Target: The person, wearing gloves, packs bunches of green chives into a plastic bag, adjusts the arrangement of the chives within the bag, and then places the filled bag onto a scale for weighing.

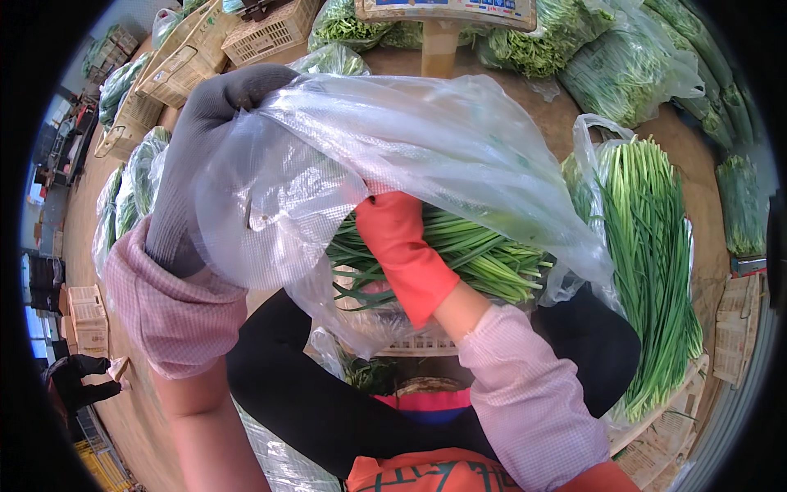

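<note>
Plastic bag (459, 139) overhangs green stalks (484, 258); hands (392, 223) hold edges; bundle (648, 246) crowds right.

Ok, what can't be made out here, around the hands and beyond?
In the head view:
Left hand: fingertips, hidden by the clear plastic bag.
Right hand: fingertips, hidden by the bag's folds.
Middle green stalks: upper side, covered by the bag.
Panel on a post: top, cut off by the upper edge.

Chives (500, 262) lay beyond the crate's (414, 346) near edge, partly under the plastic bag (467, 123); another pile (656, 230) right, scale (440, 49) behind, bagged greens (742, 205) along the floor's (701, 197) right edge.
</note>
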A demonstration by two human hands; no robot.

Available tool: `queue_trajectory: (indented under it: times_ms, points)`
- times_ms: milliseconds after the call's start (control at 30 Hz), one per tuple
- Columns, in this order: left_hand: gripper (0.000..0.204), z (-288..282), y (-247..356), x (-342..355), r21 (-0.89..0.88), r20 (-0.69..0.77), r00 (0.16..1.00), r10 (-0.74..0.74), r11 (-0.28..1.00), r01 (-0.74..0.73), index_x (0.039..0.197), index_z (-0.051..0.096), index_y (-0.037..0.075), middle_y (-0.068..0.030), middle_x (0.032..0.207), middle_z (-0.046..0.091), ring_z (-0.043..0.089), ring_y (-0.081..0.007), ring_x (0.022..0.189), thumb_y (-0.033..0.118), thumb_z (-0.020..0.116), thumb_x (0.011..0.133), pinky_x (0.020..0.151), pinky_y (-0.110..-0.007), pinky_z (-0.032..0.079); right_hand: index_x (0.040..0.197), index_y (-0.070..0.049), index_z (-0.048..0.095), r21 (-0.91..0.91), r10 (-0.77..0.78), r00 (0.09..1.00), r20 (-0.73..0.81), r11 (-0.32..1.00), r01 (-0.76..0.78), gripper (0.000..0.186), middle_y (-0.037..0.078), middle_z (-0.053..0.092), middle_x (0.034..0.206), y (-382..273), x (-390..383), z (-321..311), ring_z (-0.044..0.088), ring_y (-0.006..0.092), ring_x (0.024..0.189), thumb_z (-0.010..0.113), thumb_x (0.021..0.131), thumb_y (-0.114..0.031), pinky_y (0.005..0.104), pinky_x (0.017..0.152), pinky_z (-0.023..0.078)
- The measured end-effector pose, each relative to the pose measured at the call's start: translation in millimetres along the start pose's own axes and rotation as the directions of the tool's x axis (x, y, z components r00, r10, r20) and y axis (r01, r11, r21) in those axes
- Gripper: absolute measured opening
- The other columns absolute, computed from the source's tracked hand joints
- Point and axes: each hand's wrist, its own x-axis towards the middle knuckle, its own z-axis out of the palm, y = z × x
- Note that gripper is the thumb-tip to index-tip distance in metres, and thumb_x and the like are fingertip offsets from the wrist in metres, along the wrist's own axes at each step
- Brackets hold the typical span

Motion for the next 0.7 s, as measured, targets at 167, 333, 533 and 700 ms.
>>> queue_trajectory:
  times_ms: [167, 333, 533, 700]
  points:
    - [0.039, 8.5, 7.8, 7.9, 0.040, 0.137, 0.988, -0.073, 0.997, 0.068, 0.121, 0.048, -0.003, -0.0139, 0.113, 0.059, 0.062, -0.0214, 0.099, 0.011, 0.062, 0.088, 0.086, -0.032, 0.052, 0.113, 0.001, 0.056, 0.413, 0.312, 0.949, -0.047, 0.871, -0.266, 0.023, 0.012, 0.063, 0.107, 0.8, -17.5, -35.4, 0.061, 0.0197, 0.095, 0.052, 0.094, -0.012, 0.0313, 0.085, 0.045]
    - [0.037, 11.8, 14.6, 1.4, 0.187, 0.098, 0.993, -0.065, 0.981, 0.046, 0.123, 0.046, -0.003, -0.0139, 0.113, 0.058, 0.060, -0.0204, 0.100, 0.010, 0.059, 0.090, 0.087, -0.031, 0.051, 0.109, 0.001, 0.054, 0.849, 0.545, 0.838, -0.007, 0.447, -0.283, 0.020, 0.010, 0.061, 0.084, -26.7, -18.4, -72.1, 0.061, 0.0198, 0.073, 0.048, 0.095, -0.012, 0.0315, 0.073, 0.050]
    - [0.037, 14.1, 12.6, 1.0, 0.227, 0.107, 0.994, -0.013, 0.974, -0.012, 0.124, 0.046, -0.003, -0.0135, 0.113, 0.058, 0.059, -0.0197, 0.101, 0.008, 0.058, 0.090, 0.088, -0.031, 0.050, 0.113, -0.003, 0.055, 0.732, 0.611, 0.780, 0.136, 0.469, -0.495, 0.036, 0.009, 0.059, 0.091, -16.8, 11.6, -53.3, 0.059, 0.0208, 0.077, 0.063, 0.088, -0.026, 0.0358, 0.072, 0.050]
    - [0.036, 7.1, 10.1, 5.8, 0.021, 0.166, 0.983, -0.080, 0.997, 0.078, 0.121, 0.049, -0.003, -0.0122, 0.112, 0.059, 0.061, -0.0196, 0.099, 0.007, 0.060, 0.088, 0.088, -0.032, 0.051, 0.113, -0.001, 0.057, -0.472, -0.200, 0.977, 0.074, 0.856, 0.211, 0.041, 0.012, 0.063, 0.101, 11.5, 38.1, -10.2, 0.061, 0.0239, 0.081, 0.068, 0.083, -0.029, 0.0450, 0.076, 0.049]
